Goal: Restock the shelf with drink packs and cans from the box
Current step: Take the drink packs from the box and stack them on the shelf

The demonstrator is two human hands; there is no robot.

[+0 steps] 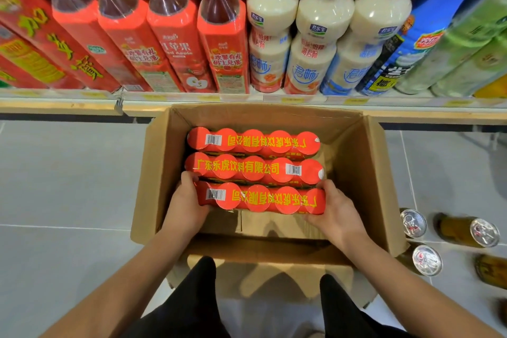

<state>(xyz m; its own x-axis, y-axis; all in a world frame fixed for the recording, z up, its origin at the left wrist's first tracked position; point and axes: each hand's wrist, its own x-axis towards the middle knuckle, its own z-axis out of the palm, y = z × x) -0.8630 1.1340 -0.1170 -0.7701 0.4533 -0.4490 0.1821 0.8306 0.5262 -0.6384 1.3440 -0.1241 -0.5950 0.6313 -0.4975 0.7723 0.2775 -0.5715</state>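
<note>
1. I am crouched on a pale grey tiled floor (68,186) in a shop aisle, my dark-trousered knees (197,282) at the bottom of the view.
2. Straight before me stands an open brown cardboard box (365,173), its flaps folded outward, the near flap lying toward my knees.
3. My left hand (186,208) clasps the left end of the nearest red shrink-wrapped drink pack with yellow lettering (260,199), fingers curled over its far upper edge.
4. My right hand (334,214) holds the right end of that same pack, thumb up against the end and fingers beneath; so both hands are closed upon the one pack, which lies in the box along its near side.
5. Just beyond it, touching, lies a second red pack (253,169), and beyond that a third red pack (253,141), all three in parallel rows in the left part of the box; the right part shows bare cardboard.
6. On the floor to the right of the box stand several gold cans with silver tops (484,232), near one another.
7. Farthest off runs the white shelf with its pale wooden edge (274,111), carrying red-labelled bottles with red caps (222,35) on the left, creamy white bottles with white caps (318,35) in the middle, and blue and green bottles (439,35) on the right.
</note>
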